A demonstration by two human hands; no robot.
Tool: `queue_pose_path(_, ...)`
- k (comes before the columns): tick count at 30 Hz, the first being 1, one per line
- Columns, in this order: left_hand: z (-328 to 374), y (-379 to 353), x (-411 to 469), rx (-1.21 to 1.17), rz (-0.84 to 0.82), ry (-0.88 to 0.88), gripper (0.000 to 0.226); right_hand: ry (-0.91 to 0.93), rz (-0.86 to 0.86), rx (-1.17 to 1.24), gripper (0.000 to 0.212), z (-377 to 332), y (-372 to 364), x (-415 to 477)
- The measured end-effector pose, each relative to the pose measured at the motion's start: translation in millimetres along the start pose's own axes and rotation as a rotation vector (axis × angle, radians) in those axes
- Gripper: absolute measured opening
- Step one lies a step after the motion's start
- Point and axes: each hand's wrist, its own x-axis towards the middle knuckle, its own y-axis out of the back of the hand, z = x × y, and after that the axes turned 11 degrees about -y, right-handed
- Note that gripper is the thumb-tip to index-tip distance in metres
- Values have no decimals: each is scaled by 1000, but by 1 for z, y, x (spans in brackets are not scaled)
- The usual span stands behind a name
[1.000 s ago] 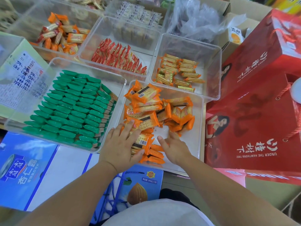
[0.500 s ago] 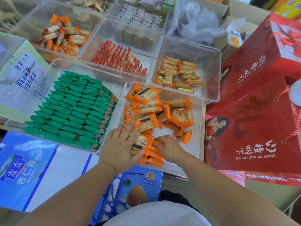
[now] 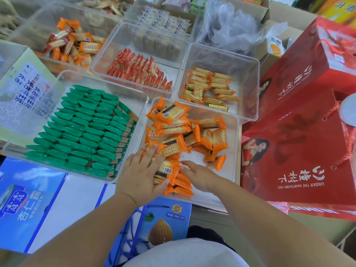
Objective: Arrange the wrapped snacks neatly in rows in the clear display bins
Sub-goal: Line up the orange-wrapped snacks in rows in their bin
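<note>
Background of snack bins, red boxes; orange packs jumbled in near bin.
Row-building: left hand spread, pressing front row; right hand flat against it. Next, probably: grab a loose pack.

Orange wrapped snacks heaped loosely in clear bin; near-left few stacked flat.

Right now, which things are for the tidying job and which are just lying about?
For the job:
orange snack packs
their clear bin
left hand and right hand, both touching the near row of packs
green packs, already in rows

Just lying about:
red gift boxes
blue drink carton
crumpled plastic bag
</note>
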Motion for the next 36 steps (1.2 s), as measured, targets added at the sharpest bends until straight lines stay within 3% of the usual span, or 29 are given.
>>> queue_pose_path(4,0,0,0,3,3,-9,70,93,213,-104,46,5,31,-5)
queue_pose_path(7,-1,0,0,-6,12,-12,69,161,490,-566,29,14,56,-11)
queue_pose_path(9,-1,-1,0,-3,15,-13,69,110,537,-909,24,21,62,-14)
queue_pose_path(12,-1,-1,-1,0,13,-16,70,102,512,-1058,37,31,57,-16)
queue_pose_path(16,-2,-3,0,9,9,-10,70,120,515,-1032,37,28,53,-13)
queue_pose_path(19,-2,-4,0,12,14,-12,70,104,506,-947,24,20,54,-18)
queue_pose_path(24,-2,-5,0,10,20,-12,70,103,561,-494,30,8,53,-22)
queue_pose_path(27,-2,-4,0,16,16,-8,70,153,496,-219,31,-2,38,-17)
queue_pose_path(36,-2,-3,0,12,9,-9,71,145,171,-111,38,-9,19,6)
